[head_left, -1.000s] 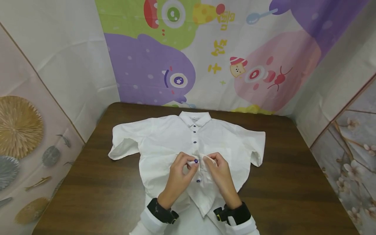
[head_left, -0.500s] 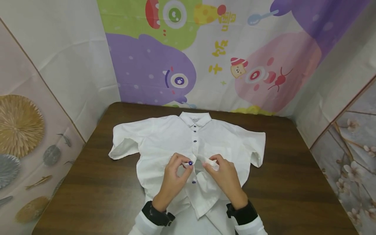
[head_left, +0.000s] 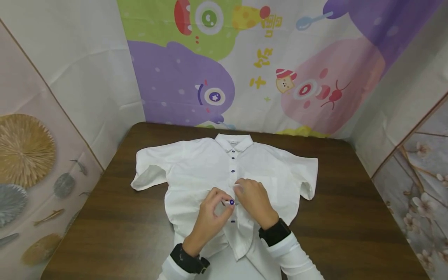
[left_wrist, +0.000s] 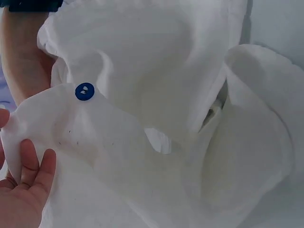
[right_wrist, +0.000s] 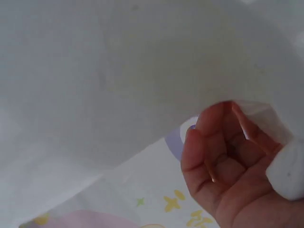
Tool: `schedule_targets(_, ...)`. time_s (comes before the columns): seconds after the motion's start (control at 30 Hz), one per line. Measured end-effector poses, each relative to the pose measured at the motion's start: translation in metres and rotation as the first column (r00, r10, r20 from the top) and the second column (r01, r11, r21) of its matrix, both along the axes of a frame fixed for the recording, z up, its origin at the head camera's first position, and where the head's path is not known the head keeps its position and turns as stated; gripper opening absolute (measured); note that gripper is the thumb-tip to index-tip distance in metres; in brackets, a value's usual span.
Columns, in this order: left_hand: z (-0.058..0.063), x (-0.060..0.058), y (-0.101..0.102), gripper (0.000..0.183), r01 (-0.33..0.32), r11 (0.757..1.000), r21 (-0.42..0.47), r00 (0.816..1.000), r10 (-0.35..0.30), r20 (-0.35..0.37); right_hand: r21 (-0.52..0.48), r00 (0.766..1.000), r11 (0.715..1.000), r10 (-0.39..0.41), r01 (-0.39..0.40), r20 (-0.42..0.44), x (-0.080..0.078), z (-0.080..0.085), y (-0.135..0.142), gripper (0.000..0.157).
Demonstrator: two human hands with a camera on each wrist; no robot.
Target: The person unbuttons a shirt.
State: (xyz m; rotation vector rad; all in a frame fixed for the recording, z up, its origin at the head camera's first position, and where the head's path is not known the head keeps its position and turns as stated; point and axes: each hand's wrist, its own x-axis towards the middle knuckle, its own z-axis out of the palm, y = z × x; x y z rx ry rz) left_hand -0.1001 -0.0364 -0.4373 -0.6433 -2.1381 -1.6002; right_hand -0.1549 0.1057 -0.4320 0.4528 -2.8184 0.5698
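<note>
A white short-sleeved shirt (head_left: 196,167) lies front up with its collar away from me. Dark blue buttons run down its front. My left hand (head_left: 210,216) pinches the cloth beside one blue button (head_left: 231,202) between thumb and forefinger. In the left wrist view, that button (left_wrist: 84,91) sits on raised cloth above the left fingers (left_wrist: 46,173). Just up and right of it, my right hand (head_left: 256,204) has its curled fingers at the front edge. The right wrist view shows the right hand (right_wrist: 228,166) gripping cloth; its fingertips are partly hidden.
The shirt spreads over a dark brown wooden table (head_left: 336,233). Behind the table hangs a cartoon-printed cloth (head_left: 252,112). Patterned panels stand at left and right. Lower on the shirt front is another blue button (head_left: 233,221), near the loose hem.
My right hand has moved up and left, turning over the front edge, closing the gap that showed half a second ago. The left hand, with its button, shifted slightly right and down.
</note>
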Motion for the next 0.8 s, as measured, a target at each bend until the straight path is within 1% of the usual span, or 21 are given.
schedule_targets(0.07, -0.01, -0.004, 0.001, 0.012, -0.002, 1.0, -0.005, 1.0, 0.002, -0.008, -0.023, 1.0, 1.0, 0.017, -0.017, 0.007, -0.002, 0.001, 0.001, 0.013)
schedule_targets(0.1, -0.015, -0.006, 0.001, 0.012, -0.003, 1.0, -0.009, 1.0, 0.003, 0.0, -0.043, 1.0, 0.999, 0.024, -0.024, 0.013, -0.003, 0.002, 0.002, 0.013)
schedule_targets(0.17, -0.025, -0.009, 0.001, 0.013, -0.007, 1.0, -0.028, 1.0, 0.007, 0.004, -0.115, 0.999, 0.993, 0.014, -0.008, 0.05, -0.004, 0.004, 0.004, 0.012)
schedule_targets(0.23, -0.03, -0.011, 0.001, 0.014, -0.001, 0.999, -0.041, 1.0, 0.002, 0.018, -0.202, 0.997, 0.979, -0.001, 0.017, 0.08, -0.005, 0.005, 0.007, 0.009)
schedule_targets(0.3, -0.032, -0.013, 0.001, 0.014, 0.007, 0.999, -0.051, 0.999, -0.005, 0.035, -0.286, 0.995, 0.957, -0.016, 0.044, 0.099, -0.005, 0.007, 0.009, 0.009)
schedule_targets(0.37, -0.033, -0.014, 0.001, 0.014, 0.015, 0.998, -0.056, 0.999, -0.013, 0.043, -0.364, 0.994, 0.929, -0.026, 0.062, 0.102, -0.005, 0.008, 0.012, 0.01)
schedule_targets(0.47, -0.033, -0.015, 0.001, 0.013, 0.027, 0.998, -0.06, 0.998, -0.024, 0.053, -0.432, 0.996, 0.899, -0.044, 0.074, 0.078, -0.003, 0.012, 0.014, 0.01)
schedule_targets(0.53, -0.033, -0.016, 0.001, 0.014, 0.033, 0.998, -0.058, 0.999, -0.03, 0.046, -0.458, 0.997, 0.886, -0.051, 0.073, 0.061, -0.001, 0.014, 0.015, 0.012)
schedule_targets(0.57, -0.027, -0.014, 0.001, 0.014, 0.036, 0.998, -0.052, 0.999, -0.034, 0.041, -0.467, 0.997, 0.881, -0.055, 0.074, 0.054, -0.001, 0.015, 0.015, 0.013)
schedule_targets(0.67, -0.025, -0.016, 0.001, 0.016, 0.038, 0.999, -0.03, 0.999, -0.037, 0.025, -0.485, 0.996, 0.871, -0.074, 0.086, 0.042, 0.002, 0.017, 0.015, 0.014)
schedule_targets(0.7, -0.024, -0.017, 0.001, 0.017, 0.033, 0.999, -0.021, 0.999, -0.033, 0.021, -0.491, 0.996, 0.867, -0.081, 0.091, 0.042, 0.003, 0.017, 0.015, 0.014)
schedule_targets(0.77, -0.02, -0.02, 0.001, 0.016, 0.004, 1.0, -0.006, 1.0, -0.003, 0.021, -0.502, 0.995, 0.859, -0.09, 0.098, 0.041, 0.004, 0.017, 0.015, 0.013)
schedule_targets(0.8, -0.022, -0.024, 0.002, 0.016, -0.02, 1.0, -0.004, 1.0, 0.02, 0.02, -0.506, 0.995, 0.857, -0.092, 0.1, 0.04, 0.004, 0.017, 0.014, 0.013)
